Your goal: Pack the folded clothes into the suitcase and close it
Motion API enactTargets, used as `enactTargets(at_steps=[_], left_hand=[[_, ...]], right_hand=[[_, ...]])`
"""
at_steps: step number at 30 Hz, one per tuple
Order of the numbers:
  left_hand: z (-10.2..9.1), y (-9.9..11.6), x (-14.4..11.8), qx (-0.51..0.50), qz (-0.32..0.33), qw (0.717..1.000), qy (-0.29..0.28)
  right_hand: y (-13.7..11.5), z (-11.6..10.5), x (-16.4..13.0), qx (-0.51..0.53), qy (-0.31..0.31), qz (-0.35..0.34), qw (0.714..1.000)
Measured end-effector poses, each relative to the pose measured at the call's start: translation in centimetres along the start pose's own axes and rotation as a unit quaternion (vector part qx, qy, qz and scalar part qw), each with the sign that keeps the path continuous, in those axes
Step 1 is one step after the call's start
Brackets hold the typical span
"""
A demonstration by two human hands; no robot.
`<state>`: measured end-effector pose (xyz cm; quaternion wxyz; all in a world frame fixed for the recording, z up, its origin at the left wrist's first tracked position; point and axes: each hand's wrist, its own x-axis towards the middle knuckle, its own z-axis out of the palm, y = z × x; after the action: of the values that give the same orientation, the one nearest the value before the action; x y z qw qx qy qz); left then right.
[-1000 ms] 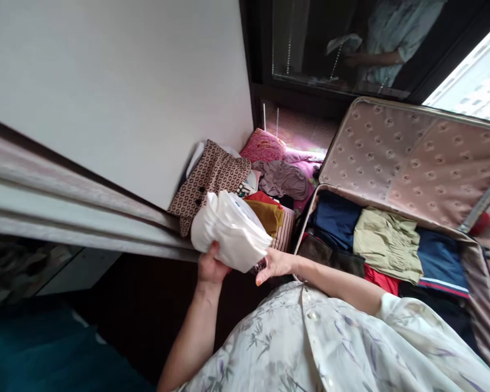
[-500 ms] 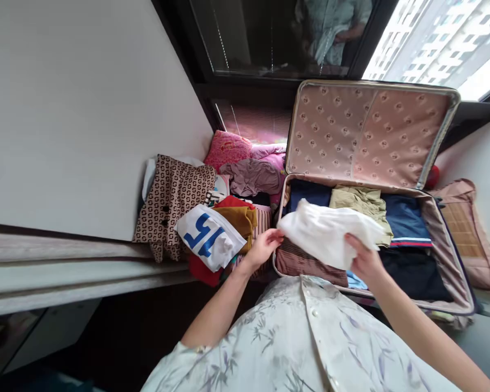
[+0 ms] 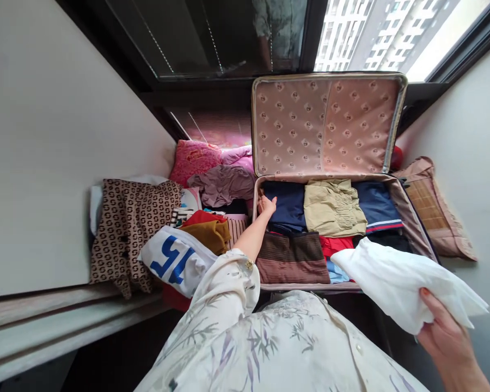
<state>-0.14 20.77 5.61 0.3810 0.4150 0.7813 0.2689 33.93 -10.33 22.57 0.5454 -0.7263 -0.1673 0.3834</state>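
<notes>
The left arm stretches forward and slightly to the right, its forearm crossing the left edge of the open suitcase [image 3: 294,286]. The left hand [image 3: 267,207] is down just inside that edge, by the far-left corner, thumb pointing right toward a folded navy garment [image 3: 288,204]. Some of its fingers are hidden, so I cannot tell whether it grips anything. The right arm enters from the lower right, and the right hand [image 3: 445,332] pinches a white cloth [image 3: 396,280], thumb on top and the other fingers beneath. The cloth is held up over the near-right corner, hiding that corner and part of a black garment [image 3: 386,241].

Along the far edge, a beige garment [image 3: 335,209] lies between the navy one and a blue garment with stripes [image 3: 376,202]. A brown ribbed garment [image 3: 292,258] fills the near-left corner, with red cloth [image 3: 335,245] and light-blue cloth [image 3: 337,273] to its right. The lid [image 3: 289,125] stands raised at the far edge, before the window.

Outside the left edge are a white garment with blue numerals [image 3: 159,251], partly covered by the left sleeve [image 3: 228,277], a mustard garment [image 3: 209,235], a brown patterned garment [image 3: 136,218], a mauve cloth [image 3: 224,184] and a pink cushion [image 3: 196,158].
</notes>
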Motion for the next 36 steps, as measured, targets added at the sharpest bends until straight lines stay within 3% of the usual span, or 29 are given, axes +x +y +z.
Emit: enactTargets(at_steps=[4, 8, 12, 17, 24, 26, 29, 31, 33, 36], left_hand=[[1.5, -0.6, -1.0, 0.100, 0.008, 0.994, 0.047], [1.8, -0.6, -1.3, 0.202, 0.013, 0.978, 0.053], [1.6, -0.6, -0.6, 0.225, -0.007, 0.974, 0.037], [1.0, -1.1, -0.5, 0.236, 0.032, 0.971, 0.025], [0.5, -2.3, -1.4, 0.293, 0.050, 0.953, 0.058], [0.7, -2.1, -2.2, 0.317, 0.106, 0.940, 0.071], [1.2, -1.4, -3.0, 0.355, 0.247, 0.898, 0.083], [1.5, -1.1, -2.6, 0.367, 0.292, 0.880, 0.071], [1.9, -1.2, -1.3, 0.377, 0.273, 0.884, 0.051], [2.5, -1.9, 0.9, 0.391, 0.165, 0.905, -0.005]], right_hand=[[0.2, -1.1, 0.8, 0.024, 0.001, 0.021, 0.999], [-0.1, -0.1, 2.3, 0.053, -0.014, 0.054, 0.997], [-0.1, 1.3, 3.7, 0.060, -0.034, 0.076, 0.995], [-0.1, 2.6, 5.0, 0.058, -0.057, 0.082, 0.993], [0.8, 2.3, 7.0, 0.056, -0.076, 0.062, 0.994], [1.2, 1.8, 7.4, 0.058, -0.078, 0.056, 0.994], [2.0, 0.9, 7.7, 0.058, -0.076, 0.053, 0.994], [2.4, 0.3, 7.8, 0.056, -0.073, 0.058, 0.994], [2.6, -0.3, 8.0, 0.055, -0.070, 0.066, 0.994], [2.7, -1.1, 8.3, 0.055, -0.065, 0.071, 0.994]])
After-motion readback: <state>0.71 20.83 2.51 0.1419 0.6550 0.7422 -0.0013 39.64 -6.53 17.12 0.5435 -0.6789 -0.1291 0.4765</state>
